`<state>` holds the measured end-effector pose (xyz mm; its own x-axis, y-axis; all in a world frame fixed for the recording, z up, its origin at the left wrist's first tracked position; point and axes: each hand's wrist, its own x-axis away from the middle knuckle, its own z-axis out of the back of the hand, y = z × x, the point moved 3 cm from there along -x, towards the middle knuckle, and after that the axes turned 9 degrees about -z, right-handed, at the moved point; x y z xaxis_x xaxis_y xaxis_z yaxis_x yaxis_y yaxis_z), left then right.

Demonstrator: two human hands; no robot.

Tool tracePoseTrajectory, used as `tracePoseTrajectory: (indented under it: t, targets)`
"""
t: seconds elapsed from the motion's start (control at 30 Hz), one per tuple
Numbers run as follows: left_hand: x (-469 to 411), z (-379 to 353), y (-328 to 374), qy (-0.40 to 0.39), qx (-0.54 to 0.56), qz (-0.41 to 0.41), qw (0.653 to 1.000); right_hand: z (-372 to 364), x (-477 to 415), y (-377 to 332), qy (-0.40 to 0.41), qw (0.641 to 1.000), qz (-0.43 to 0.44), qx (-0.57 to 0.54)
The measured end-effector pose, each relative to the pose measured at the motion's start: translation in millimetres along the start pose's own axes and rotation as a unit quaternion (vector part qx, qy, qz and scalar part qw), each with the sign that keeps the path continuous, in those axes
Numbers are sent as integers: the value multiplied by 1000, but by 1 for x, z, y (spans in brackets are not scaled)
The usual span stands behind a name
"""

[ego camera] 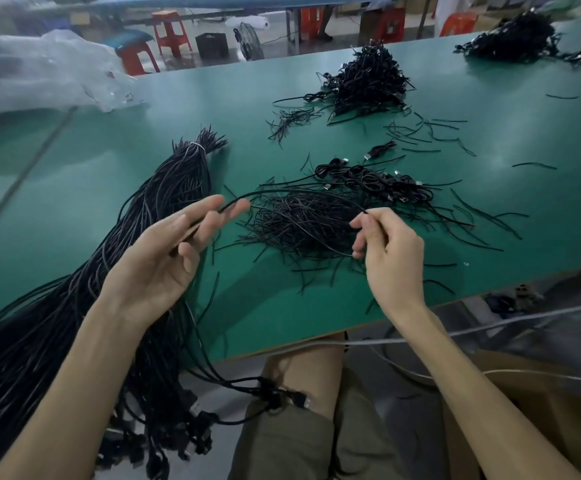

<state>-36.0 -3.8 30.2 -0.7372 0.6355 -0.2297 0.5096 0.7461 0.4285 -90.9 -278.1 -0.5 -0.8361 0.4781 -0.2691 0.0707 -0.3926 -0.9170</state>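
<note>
We hold one cable [299,191] arched above the tabletop [109,188], near its front edge. The right grip [386,251] pinches it. The left grip [174,251] is loose, with the cable running between its straight fingers. We judge the cable light, limp and slick, best pinched near an end.

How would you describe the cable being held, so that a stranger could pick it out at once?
On the green table, find the big tied bundle at the left. Just right of it, one cable arches over a pile of ties, from the left hand to the right hand. It alone is stretched between two hands.
</note>
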Motion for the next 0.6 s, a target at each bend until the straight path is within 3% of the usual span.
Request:
tracePoseTrajectory:
  t: [0.17, 0.3, 0.43, 0.53, 0.6]
  targets:
    - [-5, 5, 5, 93, 9, -102, 990, -4, 7, 4, -53, 996, 53, 38]
    - [-9, 13, 6, 154, 52, -147, 976, -6, 20, 10, -89, 973, 148, 156]
    - [-12, 25, -2, 220, -180, -132, 950, -4, 35, 14, -124, 916, 263, 278]
    - [-12, 29, -4, 206, -175, -135, 953, 1, 37, 19, -142, 911, 259, 287]
    - [-12, 26, -4, 177, -103, -145, 968, 3, 37, 21, -146, 915, 253, 280]
